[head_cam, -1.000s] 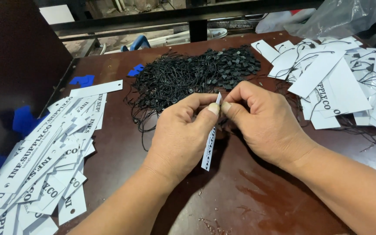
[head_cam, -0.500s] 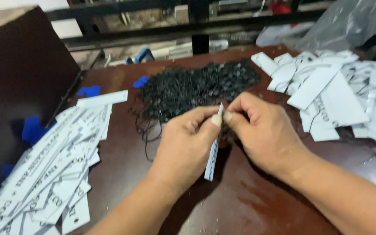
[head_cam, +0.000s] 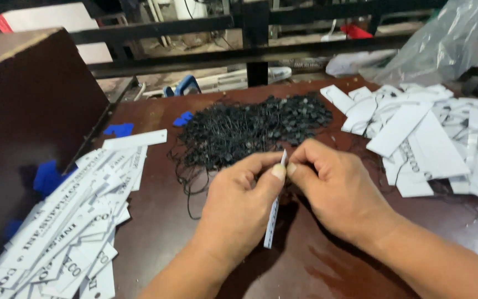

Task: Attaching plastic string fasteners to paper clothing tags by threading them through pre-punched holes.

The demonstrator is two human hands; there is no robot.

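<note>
- Left hand [head_cam: 239, 207] and right hand [head_cam: 336, 191] meeting just in front of the black string pile [head_cam: 255, 130], fingertips touching.
- Both grips pinched shut on the top of a narrow white tag [head_cam: 272, 221] — hanging edge-on below the fingers, above the brown table [head_cam: 161, 221].
- Stacked white tags [head_cam: 67, 232] left of the pile, loose white tags [head_cam: 421, 133] right of it.

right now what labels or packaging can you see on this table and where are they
Narrow white tag: pinched edge-on between left hand and right hand, hanging down.
Pile of long white tags with dark print: left side of table, fanned out.
Heap of wider white tags: right side, jumbled.
Clear plastic bag: far right, crumpled.
Small blue pieces: far left edge.
</note>
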